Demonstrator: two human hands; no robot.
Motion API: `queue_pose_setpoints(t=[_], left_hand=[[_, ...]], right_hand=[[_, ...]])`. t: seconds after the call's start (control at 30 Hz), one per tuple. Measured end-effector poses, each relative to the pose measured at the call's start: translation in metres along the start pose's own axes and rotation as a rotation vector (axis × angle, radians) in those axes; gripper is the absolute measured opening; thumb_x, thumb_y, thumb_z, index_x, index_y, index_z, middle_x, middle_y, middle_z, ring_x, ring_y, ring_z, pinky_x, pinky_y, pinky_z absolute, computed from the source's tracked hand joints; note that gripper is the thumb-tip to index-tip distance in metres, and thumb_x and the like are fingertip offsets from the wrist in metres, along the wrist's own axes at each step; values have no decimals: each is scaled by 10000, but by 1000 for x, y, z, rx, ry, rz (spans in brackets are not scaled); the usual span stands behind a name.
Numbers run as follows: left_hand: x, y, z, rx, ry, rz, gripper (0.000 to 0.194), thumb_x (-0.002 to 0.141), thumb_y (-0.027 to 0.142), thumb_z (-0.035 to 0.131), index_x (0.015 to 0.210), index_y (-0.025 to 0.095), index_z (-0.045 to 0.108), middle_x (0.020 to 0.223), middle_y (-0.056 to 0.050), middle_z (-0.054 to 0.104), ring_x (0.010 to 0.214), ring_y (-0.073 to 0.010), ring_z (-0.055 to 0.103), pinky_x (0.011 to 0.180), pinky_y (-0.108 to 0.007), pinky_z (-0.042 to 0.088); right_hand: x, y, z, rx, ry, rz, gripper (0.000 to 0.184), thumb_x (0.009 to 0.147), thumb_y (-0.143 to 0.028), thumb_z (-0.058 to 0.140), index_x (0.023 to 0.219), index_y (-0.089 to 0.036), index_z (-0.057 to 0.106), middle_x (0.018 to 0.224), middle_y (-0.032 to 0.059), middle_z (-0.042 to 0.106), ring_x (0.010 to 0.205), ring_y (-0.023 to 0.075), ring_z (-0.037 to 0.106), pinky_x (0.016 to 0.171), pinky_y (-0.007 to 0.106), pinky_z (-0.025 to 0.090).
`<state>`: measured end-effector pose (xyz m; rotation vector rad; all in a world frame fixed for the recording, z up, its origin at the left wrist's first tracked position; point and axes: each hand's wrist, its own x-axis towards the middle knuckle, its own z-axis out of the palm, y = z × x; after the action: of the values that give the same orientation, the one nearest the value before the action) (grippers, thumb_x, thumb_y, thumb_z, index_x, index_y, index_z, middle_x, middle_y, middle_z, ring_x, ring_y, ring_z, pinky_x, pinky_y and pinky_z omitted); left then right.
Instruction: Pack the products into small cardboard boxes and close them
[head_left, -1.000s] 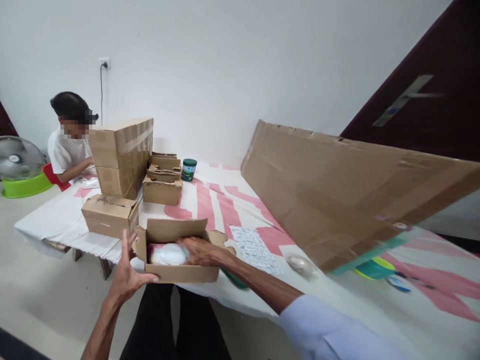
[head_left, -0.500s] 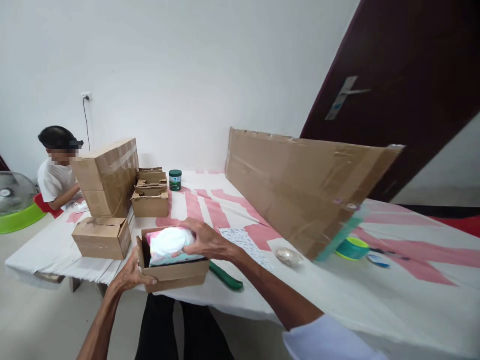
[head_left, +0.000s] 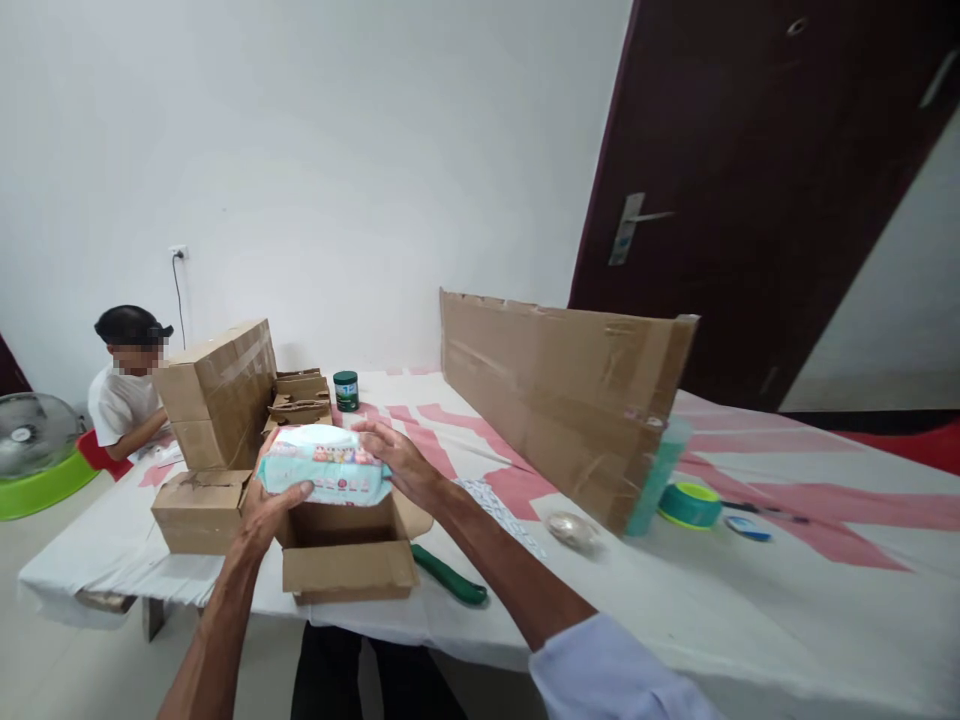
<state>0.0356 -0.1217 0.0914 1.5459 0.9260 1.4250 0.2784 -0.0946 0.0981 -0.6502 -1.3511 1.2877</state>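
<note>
Between my two hands is a soft pack of wet wipes [head_left: 324, 468], white and light blue with coloured print, held up above an open cardboard box [head_left: 349, 572]. My left hand [head_left: 268, 510] grips its left end, thumb along the front. At the right end, my right hand [head_left: 394, 455] has its fingers on the top and side. The box stands at the table's near edge with its flaps open, and the part of its inside that shows is bare. Touching or close to its right side lies a green, cucumber-like object [head_left: 450, 575].
A closed carton [head_left: 196, 510], stacked large boxes [head_left: 221, 395] and open small boxes [head_left: 300, 390] stand left, with a green tin [head_left: 346, 391] behind. A cardboard panel [head_left: 555, 390], clear-wrapped item [head_left: 571, 530] and teal tape roll [head_left: 690, 505] are right. A person [head_left: 127, 390] sits far left.
The wipes pack has come up out of the box and tilted to show its printed side. My left hand has gone from the box to the pack. The view has shifted.
</note>
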Motion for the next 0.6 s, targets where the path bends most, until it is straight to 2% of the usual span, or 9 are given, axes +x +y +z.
queue_pose_setpoints(t=[0.07, 0.13, 0.2, 0.27, 0.4, 0.5, 0.6], left_hand=[[9, -3, 6, -9, 139, 19, 858, 747, 481, 891, 1503, 224, 577, 1162, -80, 812, 1182, -338, 735, 1074, -463, 577], [20, -3, 6, 6, 189, 27, 763, 787, 515, 853, 1453, 226, 616, 1165, -82, 810, 1180, -320, 737, 1069, -443, 577], [32, -1, 2, 34, 132, -1, 735, 791, 553, 833, 1409, 203, 643, 1208, -110, 796, 1179, -330, 733, 1031, -441, 592], [42, 2, -5, 85, 21, -37, 776, 742, 551, 856, 1394, 184, 650, 1249, -138, 779, 1188, -354, 718, 976, -443, 608], [56, 1, -22, 214, -164, -129, 854, 659, 502, 886, 1422, 218, 626, 1286, -140, 760, 1202, -368, 684, 895, -427, 610], [60, -7, -29, 262, -171, -188, 827, 663, 489, 883, 1405, 211, 645, 1218, -127, 776, 1104, -360, 702, 837, -416, 600], [60, -16, -34, 298, -142, -218, 774, 675, 472, 876, 1369, 192, 678, 1067, -98, 794, 951, -335, 717, 758, -394, 576]], right_hand=[[3, 8, 6, 94, 22, -72, 627, 792, -647, 797, 1266, -273, 627, 1224, 73, 738, 1101, 269, 719, 868, 387, 610], [9, 16, 12, 151, -7, -97, 642, 822, -651, 777, 1323, -289, 605, 1282, 80, 731, 1178, 284, 709, 929, 436, 619], [19, 24, 16, 187, -9, -80, 628, 831, -663, 762, 1301, -271, 621, 1235, 92, 756, 1170, 302, 721, 925, 480, 634], [31, 33, 18, 207, 33, -62, 624, 816, -676, 760, 1256, -250, 642, 1169, 101, 779, 1150, 319, 732, 911, 509, 645], [50, 51, 13, 154, 49, -7, 645, 811, -720, 705, 1238, -238, 659, 1108, 109, 794, 1148, 332, 736, 917, 519, 646], [58, 61, 7, 52, 24, 25, 697, 832, -782, 613, 1265, -238, 657, 1083, 115, 797, 1138, 337, 739, 902, 517, 643], [59, 66, 3, -48, 9, 14, 727, 851, -811, 562, 1292, -240, 656, 1084, 121, 798, 1148, 344, 732, 907, 517, 631]])
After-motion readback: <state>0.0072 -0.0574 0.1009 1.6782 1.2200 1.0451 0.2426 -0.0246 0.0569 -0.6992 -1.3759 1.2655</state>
